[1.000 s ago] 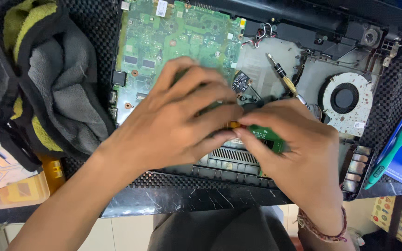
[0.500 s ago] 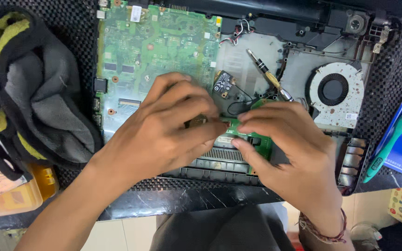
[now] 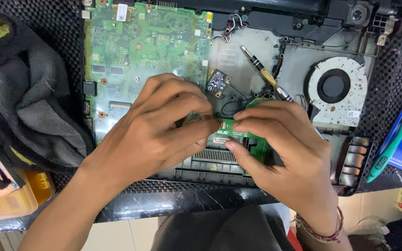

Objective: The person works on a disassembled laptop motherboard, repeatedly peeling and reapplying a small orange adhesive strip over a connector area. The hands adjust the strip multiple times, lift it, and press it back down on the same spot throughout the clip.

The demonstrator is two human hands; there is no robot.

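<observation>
Two hands pinch one small green circuit board [image 3: 243, 137] over the opened laptop shell [image 3: 257, 60]: left hand [image 3: 157, 132] and right hand [image 3: 284, 151] both clamped on it. Inside the shell lie one green motherboard [image 3: 145, 42], one fan [image 3: 333, 88] and one screwdriver [image 3: 264, 72].

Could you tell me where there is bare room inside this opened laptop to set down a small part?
One bare grey patch lies between the green motherboard and the cooling fan, though the screwdriver lies along its right side. The middle is crowded: the left hand and right hand meet over a small green board.
</observation>
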